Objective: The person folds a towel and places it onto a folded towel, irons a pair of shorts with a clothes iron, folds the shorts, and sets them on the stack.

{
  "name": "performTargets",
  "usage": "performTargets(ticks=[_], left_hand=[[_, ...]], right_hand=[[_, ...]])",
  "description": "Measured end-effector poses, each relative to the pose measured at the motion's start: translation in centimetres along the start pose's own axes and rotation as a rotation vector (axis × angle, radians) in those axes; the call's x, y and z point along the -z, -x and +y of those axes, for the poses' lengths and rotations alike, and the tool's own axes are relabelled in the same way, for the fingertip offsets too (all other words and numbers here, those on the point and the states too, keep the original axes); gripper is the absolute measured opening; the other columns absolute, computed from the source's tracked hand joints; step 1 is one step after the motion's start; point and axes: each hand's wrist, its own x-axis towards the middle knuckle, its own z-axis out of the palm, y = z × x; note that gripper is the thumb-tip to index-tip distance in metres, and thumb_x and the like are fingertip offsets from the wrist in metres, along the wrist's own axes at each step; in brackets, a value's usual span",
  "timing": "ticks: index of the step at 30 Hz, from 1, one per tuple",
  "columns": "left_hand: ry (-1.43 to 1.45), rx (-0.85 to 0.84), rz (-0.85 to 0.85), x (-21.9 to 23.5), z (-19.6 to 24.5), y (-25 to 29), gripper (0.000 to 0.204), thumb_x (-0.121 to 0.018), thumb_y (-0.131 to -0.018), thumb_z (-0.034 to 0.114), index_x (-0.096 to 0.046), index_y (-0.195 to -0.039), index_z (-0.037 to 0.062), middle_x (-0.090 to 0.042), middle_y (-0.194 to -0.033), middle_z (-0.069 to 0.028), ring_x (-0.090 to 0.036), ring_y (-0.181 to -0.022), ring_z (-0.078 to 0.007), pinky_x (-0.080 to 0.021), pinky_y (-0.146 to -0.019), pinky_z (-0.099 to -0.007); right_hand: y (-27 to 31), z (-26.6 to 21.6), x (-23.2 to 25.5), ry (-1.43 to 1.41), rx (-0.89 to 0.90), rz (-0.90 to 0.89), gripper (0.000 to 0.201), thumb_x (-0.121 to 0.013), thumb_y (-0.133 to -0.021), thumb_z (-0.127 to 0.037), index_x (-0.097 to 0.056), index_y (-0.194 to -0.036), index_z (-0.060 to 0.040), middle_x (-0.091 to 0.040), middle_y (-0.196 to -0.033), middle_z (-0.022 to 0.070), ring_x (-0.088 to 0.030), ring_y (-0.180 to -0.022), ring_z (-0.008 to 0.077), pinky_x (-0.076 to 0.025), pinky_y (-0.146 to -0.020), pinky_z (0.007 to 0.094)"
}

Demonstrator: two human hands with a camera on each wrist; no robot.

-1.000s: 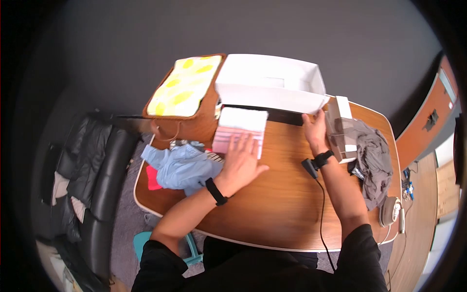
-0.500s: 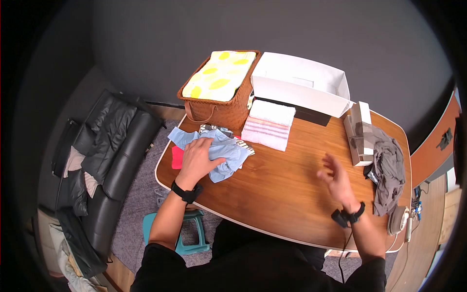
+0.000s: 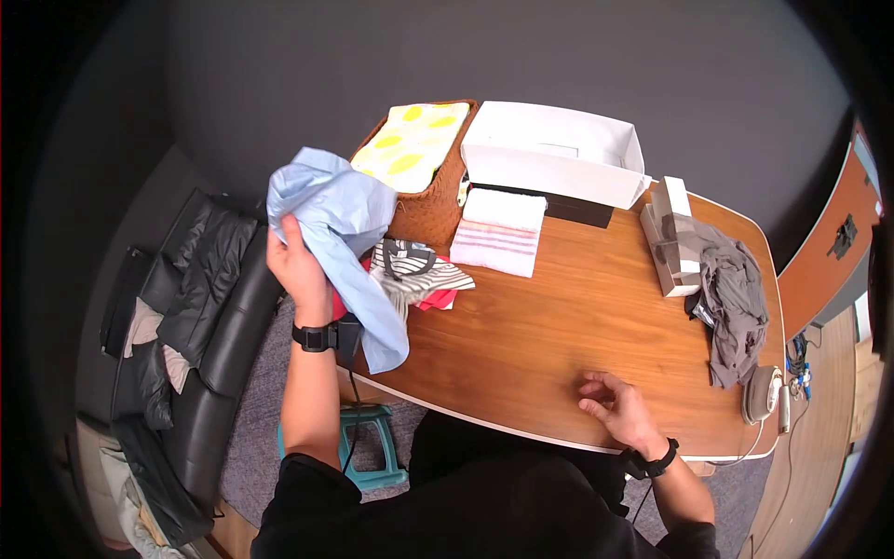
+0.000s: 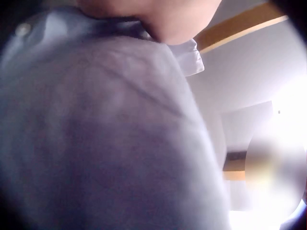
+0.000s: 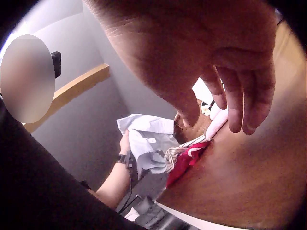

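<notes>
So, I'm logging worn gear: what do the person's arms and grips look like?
Short black sleeves. A black band on each wrist, carrying a dark boxy module with a thin black cable. The left grip and right grip wear no gloves.

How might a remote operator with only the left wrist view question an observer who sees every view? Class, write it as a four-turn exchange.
Operator: Cloth fills most of my picture. Is the right hand holding anything?
Observer: No, it holds nothing.
Operator: And what lies near the left hand, besides that cloth?
Observer: A striped garment, on the table in front of the woven basket.
</notes>
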Motion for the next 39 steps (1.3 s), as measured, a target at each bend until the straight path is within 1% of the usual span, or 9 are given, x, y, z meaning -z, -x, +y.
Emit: performTargets(ticks=[4,7,9,10,13,20,29,36,39], left_hand=[[-0.006,-0.038,-0.09,-3.5,6.7,3.1,0.033,-0.062,-0.117,0.026,-0.07,-0.13,-0.0028,-0.076,-0.119,-0.0094,-0.071,-0.104,-0.0161,-0.056,-0.093,-0.032],[0.113,-0.013,-0.629,-5.4,10.4,10.5,0.037,-0.046,-0.099,-0.004,-0.071,-0.127,-0.0028,-0.077,-0.127,-0.0183,-0.073,-0.122,-0.0259,-0.059,-0.104,-0.0412],[0.117,-0.178,-1.123,-8.8,10.9,15.0,0.033,-0.077,-0.093,0.008,-0.071,-0.123,-0.0035,-0.073,-0.139,-0.0197,-0.073,-0.126,-0.0385,-0.057,-0.111,-0.0481],[0.128,-0.027,-1.375,-10.1,11.0,18.0,0.053,-0.088,-0.087,0.019,-0.069,-0.131,-0.0044,-0.068,-0.147,-0.0214,-0.064,-0.139,-0.0411,-0.051,-0.119,-0.0517],[0.042,-0.176,-1.392,-11.5,9.6,25.5,0.063,-0.086,-0.091,0.02,-0.064,-0.144,-0.006,-0.053,-0.162,-0.0227,-0.049,-0.154,-0.0414,-0.041,-0.129,-0.0525],[0.001,-0.234,-1.253,-8.4,7.2,24.3,0.042,-0.093,-0.085,0.016,-0.076,-0.12,0.0014,-0.073,-0.137,-0.0137,-0.069,-0.133,-0.036,-0.055,-0.112,-0.0476],[0.058,0.035,-1.483,-9.4,6.2,22.6,0.122,-0.103,-0.074,0.035,-0.035,-0.172,0.0092,-0.044,-0.173,-0.0178,-0.045,-0.157,-0.0389,-0.042,-0.126,-0.0506],[-0.102,0.329,-1.69,-8.0,6.5,23.9,0.059,-0.092,-0.091,0.033,-0.072,-0.137,0.0005,-0.078,-0.129,-0.0193,-0.076,-0.121,-0.0359,-0.059,-0.102,-0.0447],[0.089,0.412,-1.229,-7.3,6.6,23.5,0.031,-0.079,-0.103,0.022,-0.076,-0.122,-0.002,-0.081,-0.101,-0.0205,-0.08,-0.093,-0.0378,-0.06,-0.079,-0.0437]], right_hand=[[-0.6,-1.0,-0.3,-0.086,0.009,-0.019,0.06,-0.084,-0.101,-0.025,-0.062,-0.149,0.0029,-0.078,-0.127,0.0175,-0.077,-0.114,0.0257,-0.062,-0.098,0.0391],[-2.0,-2.3,-1.2,-0.466,0.159,-0.119,0.08,-0.084,-0.101,-0.04,-0.049,-0.161,0.0015,-0.069,-0.144,0.0177,-0.068,-0.131,0.0275,-0.058,-0.107,0.0424],[-2.7,-1.5,-2.0,-0.862,0.266,-0.266,0.107,-0.079,-0.099,-0.062,-0.029,-0.172,-0.0018,-0.049,-0.165,0.0154,-0.055,-0.148,0.0309,-0.05,-0.118,0.0462],[-3.6,3.5,-2.4,-0.497,0.424,-0.223,0.094,-0.075,-0.104,-0.054,-0.032,-0.17,-0.0033,-0.05,-0.165,0.0138,-0.057,-0.145,0.0304,-0.05,-0.12,0.0466],[-4.0,1.4,-3.4,-1.371,0.18,-0.218,0.042,-0.064,-0.11,-0.015,-0.057,-0.15,-0.0043,-0.063,-0.15,0.0114,-0.063,-0.138,0.0267,-0.052,-0.119,0.0465],[-0.3,3.9,-0.8,-1.072,0.08,0.111,0.064,-0.062,-0.094,0.012,-0.055,-0.156,-0.0019,-0.071,-0.141,0.0101,-0.07,-0.128,0.0252,-0.056,-0.111,0.0417],[1.6,1.4,-0.6,-0.964,0.183,-0.226,0.063,-0.069,-0.097,0.005,-0.054,-0.158,0.0025,-0.067,-0.149,0.012,-0.065,-0.136,0.0238,-0.05,-0.118,0.0413],[1.7,1.3,-0.8,-0.871,0.21,-0.112,0.056,-0.076,-0.095,-0.006,-0.061,-0.148,0.0026,-0.073,-0.135,0.0075,-0.07,-0.122,0.0196,-0.055,-0.109,0.037],[0.6,-0.6,-0.8,-0.785,0.118,-0.076,0.09,-0.094,-0.088,-0.033,-0.048,-0.158,0.0018,-0.065,-0.146,0.009,-0.062,-0.133,0.0198,-0.049,-0.115,0.0387]])
